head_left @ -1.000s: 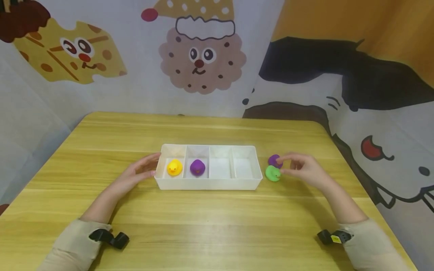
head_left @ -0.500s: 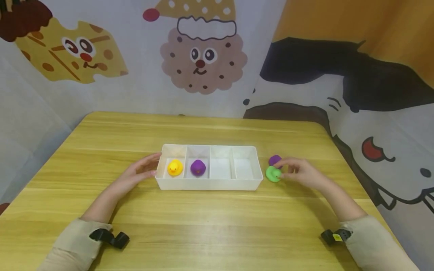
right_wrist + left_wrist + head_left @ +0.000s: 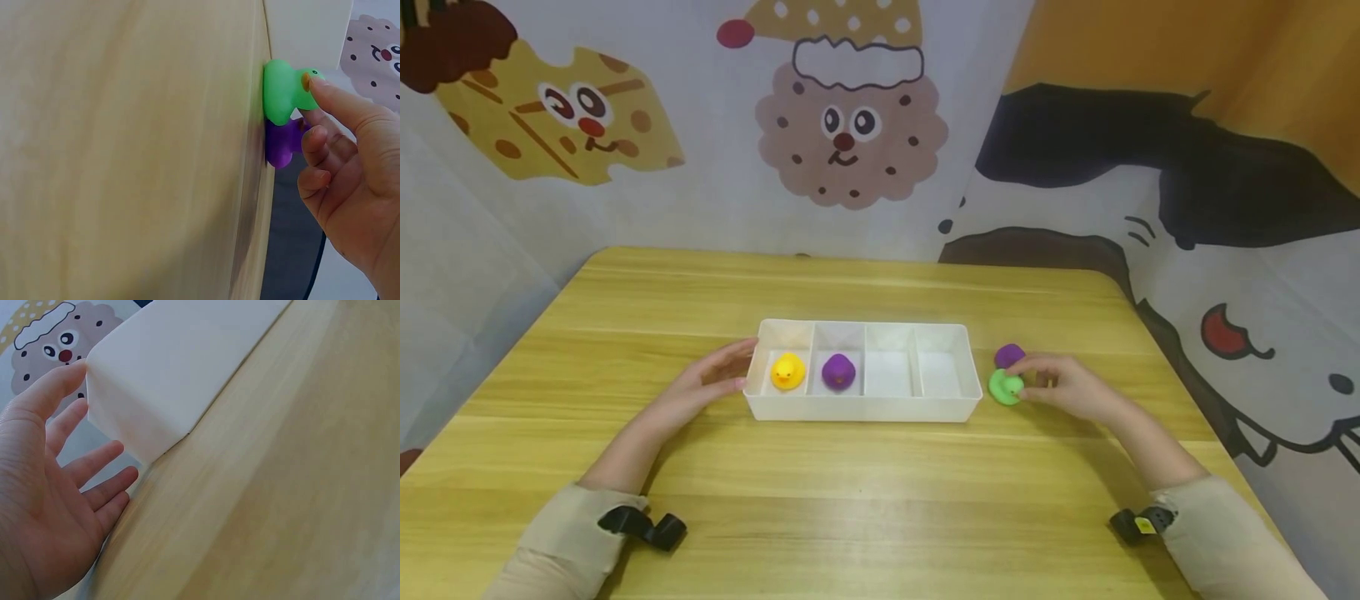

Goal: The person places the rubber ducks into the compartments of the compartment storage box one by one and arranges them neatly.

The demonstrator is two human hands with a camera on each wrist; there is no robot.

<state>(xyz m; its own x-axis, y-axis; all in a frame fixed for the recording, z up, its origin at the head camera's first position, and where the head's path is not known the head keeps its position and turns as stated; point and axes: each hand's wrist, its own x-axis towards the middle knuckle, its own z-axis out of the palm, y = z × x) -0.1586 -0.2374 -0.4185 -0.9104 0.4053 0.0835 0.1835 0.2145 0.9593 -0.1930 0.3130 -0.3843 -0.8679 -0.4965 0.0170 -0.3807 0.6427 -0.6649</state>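
A white box (image 3: 861,408) with several compartments holds a yellow duck (image 3: 787,372) in its leftmost one and a purple duck (image 3: 838,372) in the one beside it. My left hand (image 3: 703,387) touches the box's left end, fingers spread; in the left wrist view the thumb of that hand (image 3: 56,481) meets the corner of the box (image 3: 169,362). Right of the box, my right hand (image 3: 1067,385) pinches the head of a green duck (image 3: 1004,387). In the right wrist view, the thumb of this hand (image 3: 356,156) lies at the green duck's (image 3: 279,94) beak. A second purple duck (image 3: 279,142) stands close behind it.
The wooden table (image 3: 850,508) has its far edge against a cartoon-printed curtain (image 3: 700,208). Black devices (image 3: 642,527) are strapped at both wrists.
My right hand has shifted from over the second purple duck to the green duck, its fingers now around the green head. The left hand and box look unmoved.
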